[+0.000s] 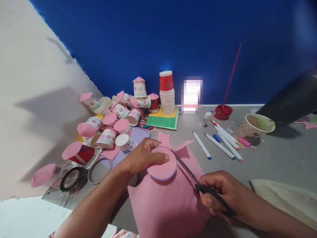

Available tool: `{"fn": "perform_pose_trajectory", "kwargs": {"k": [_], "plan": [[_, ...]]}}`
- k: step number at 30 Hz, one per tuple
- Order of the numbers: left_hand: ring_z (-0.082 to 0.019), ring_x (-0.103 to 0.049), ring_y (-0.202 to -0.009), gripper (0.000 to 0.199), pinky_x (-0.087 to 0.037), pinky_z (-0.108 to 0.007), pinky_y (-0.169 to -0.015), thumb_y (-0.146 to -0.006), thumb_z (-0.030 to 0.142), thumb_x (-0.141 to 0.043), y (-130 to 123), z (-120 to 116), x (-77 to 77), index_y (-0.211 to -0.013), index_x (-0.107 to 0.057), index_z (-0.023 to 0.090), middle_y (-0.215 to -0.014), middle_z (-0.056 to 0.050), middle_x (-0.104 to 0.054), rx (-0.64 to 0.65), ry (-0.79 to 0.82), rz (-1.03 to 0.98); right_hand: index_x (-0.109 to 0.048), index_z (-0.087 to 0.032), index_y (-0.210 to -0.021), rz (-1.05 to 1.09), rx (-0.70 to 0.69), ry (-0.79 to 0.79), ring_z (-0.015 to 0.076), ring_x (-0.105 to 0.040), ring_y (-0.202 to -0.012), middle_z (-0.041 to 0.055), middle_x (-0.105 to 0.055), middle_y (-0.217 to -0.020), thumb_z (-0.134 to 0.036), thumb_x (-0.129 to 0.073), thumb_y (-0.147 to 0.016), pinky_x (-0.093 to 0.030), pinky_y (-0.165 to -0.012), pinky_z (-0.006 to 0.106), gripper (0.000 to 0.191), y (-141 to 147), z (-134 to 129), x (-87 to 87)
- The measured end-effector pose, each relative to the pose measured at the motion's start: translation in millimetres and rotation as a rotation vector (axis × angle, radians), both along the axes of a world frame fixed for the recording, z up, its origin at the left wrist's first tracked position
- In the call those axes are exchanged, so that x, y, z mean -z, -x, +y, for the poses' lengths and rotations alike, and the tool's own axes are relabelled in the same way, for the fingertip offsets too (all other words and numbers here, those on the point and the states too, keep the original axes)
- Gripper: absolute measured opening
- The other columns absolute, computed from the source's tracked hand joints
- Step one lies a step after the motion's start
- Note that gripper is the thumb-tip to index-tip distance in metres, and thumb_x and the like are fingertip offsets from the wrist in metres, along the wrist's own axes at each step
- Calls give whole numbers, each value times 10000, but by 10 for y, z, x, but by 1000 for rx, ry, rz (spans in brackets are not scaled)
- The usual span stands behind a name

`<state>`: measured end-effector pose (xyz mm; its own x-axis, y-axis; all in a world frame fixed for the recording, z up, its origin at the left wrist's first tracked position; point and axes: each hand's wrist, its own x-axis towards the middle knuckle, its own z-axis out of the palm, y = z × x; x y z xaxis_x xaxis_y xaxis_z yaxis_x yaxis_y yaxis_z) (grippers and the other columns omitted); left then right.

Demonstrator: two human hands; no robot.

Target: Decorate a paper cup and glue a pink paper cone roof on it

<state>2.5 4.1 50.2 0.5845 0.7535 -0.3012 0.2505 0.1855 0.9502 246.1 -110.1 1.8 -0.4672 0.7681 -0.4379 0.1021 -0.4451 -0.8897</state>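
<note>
My left hand [146, 155] pinches a pink paper circle [162, 168] edged with a blue line, its thumb pressed on top. Beneath lies a larger sheet of pink paper [168, 205], with a cut strip curling up behind the circle. In my right hand [220, 195] is a pair of scissors [190, 173] with black handles, fingers wrapped through the loops. The blades point up and left, their tips at the circle's upper right edge. Whether the circle is wholly separated from the sheet I cannot tell.
Decorated paper cups [106, 137] with pink tops crowd the left. A cup stack [167, 99] stands on a green-yellow packet [160, 120]. Several markers [218, 145], a glue bottle [206, 119], a red dish [223, 113] and a patterned cup [255, 127] are right. Tape rolls [99, 170] lie left.
</note>
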Motion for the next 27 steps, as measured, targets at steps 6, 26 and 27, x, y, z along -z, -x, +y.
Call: {"fn": "perform_pose_trajectory", "kwargs": {"k": [6, 26, 27], "plan": [[-79, -340, -545, 372, -256, -225, -487, -675, 402, -858, 2, 5, -20, -555, -612, 149, -561, 36, -450, 11, 36, -38, -543, -186, -629, -29, -18, -16, 50, -388, -416, -39, -488, -502, -877, -723, -658, -236, -414, 205, 714, -10, -1, 9], [-67, -336, -542, 342, -249, -213, -468, -690, 353, -849, 71, 54, 1, -586, -602, 141, -564, 56, -444, 135, 33, 12, -543, -184, -637, 35, -28, 50, 37, -365, -388, -54, -477, -496, -868, -751, -632, -223, -374, 184, 715, 6, -33, 42], [-66, -336, -539, 333, -248, -213, -466, -692, 348, -848, 70, 53, -2, -591, -607, 142, -563, 57, -446, 137, 37, 5, -541, -185, -635, 39, -26, 48, 36, -363, -387, -53, -479, -495, -862, -755, -636, -223, -376, 184, 710, 6, -37, 50]]}}
